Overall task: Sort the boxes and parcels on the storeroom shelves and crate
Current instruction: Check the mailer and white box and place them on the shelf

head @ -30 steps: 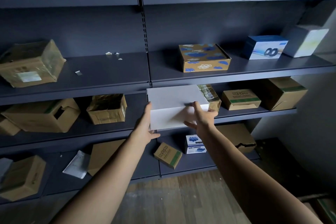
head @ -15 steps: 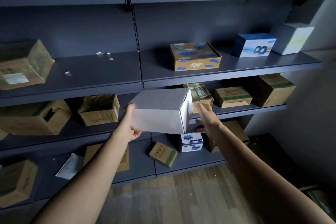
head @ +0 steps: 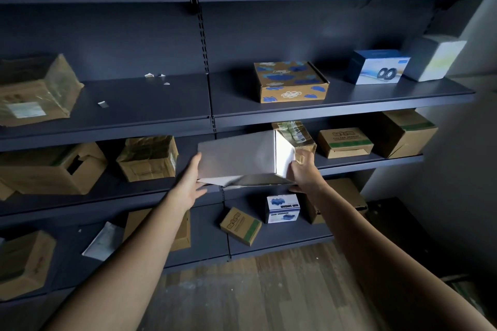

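Observation:
I hold a plain white box (head: pixel 239 158) in the air in front of the second shelf (head: pixel 349 165) from the floor. My left hand (head: pixel 191 183) presses flat against its left end. My right hand (head: pixel 302 172) grips its lower right corner, fingers curled on the white end face. The box is tilted, with its bottom flap hanging a little loose. Behind it sits a taped brown box (head: pixel 294 133), partly hidden.
Dark metal shelves fill the wall. A brown box with blue clouds (head: pixel 290 82), a blue box (head: pixel 376 67) and a white box (head: pixel 433 58) stand on the upper shelf. Several brown cartons (head: pixel 146 158) lie on the lower shelves. Wooden floor (head: pixel 255 285) lies below.
The white box has been turned, so its short white end now faces right. My right hand let go half a second ago and now grips the lower right corner.

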`<state>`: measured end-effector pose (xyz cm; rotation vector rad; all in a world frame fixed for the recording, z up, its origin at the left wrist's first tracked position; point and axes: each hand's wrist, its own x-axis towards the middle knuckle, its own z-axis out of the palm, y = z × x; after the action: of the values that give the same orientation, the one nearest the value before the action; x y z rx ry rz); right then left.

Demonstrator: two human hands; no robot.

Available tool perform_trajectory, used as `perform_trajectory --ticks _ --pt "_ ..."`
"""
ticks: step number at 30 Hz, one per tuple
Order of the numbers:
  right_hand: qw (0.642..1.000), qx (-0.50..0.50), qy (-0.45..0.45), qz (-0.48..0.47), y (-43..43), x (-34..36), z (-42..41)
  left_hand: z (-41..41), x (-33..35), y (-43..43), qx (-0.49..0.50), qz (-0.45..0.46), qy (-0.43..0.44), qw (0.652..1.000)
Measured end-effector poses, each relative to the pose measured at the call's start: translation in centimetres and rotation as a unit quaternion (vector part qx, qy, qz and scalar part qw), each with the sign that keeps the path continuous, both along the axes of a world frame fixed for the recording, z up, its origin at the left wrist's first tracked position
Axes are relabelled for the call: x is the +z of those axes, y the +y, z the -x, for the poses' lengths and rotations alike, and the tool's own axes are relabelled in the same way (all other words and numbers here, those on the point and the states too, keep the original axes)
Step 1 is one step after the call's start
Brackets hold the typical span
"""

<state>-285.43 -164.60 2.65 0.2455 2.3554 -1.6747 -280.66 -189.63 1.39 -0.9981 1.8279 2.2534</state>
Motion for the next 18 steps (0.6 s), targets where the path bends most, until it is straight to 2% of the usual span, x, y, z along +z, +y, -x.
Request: perform_trajectory --ticks 2,5,9,11,12,14,16,18 --pt "1.000 0.000 0.009 -0.017 -0.3 -0.2 0.1 0.0 0.0 0.2 0.015 0.000 0.030 0.999" --pt "1.000 0.004 0.008 -0.021 -0.5 -0.1 -0.1 -0.1 0.2 0.1 0.026 0.036 0.029 0.999" --pt "0.997 -0.004 -0.076 -0.016 -1.2 0.0 0.0 0.1 0.3 -0.4 0.034 0.088 0.010 0.996" --pt "0.991 0.033 -0.107 -0.079 -1.5 0.0 -0.1 0.3 0.4 -0.6 0.039 0.114 -0.011 0.993" --pt "0.988 0.042 -0.128 -0.082 -1.6 -0.2 0.0 0.4 0.5 -0.7 0.043 0.123 -0.021 0.991" --pt "0.989 0.027 -0.136 -0.050 -1.7 -0.3 0.2 0.6 0.5 -0.9 0.049 0.136 -0.039 0.989" --pt "0.982 0.015 -0.174 -0.073 -1.8 -0.2 0.1 0.7 0.3 -0.9 0.053 0.144 -0.042 0.987" --pt "0.982 0.016 -0.167 -0.088 -2.1 0.0 0.1 0.7 0.3 -1.0 0.054 0.154 -0.040 0.986"
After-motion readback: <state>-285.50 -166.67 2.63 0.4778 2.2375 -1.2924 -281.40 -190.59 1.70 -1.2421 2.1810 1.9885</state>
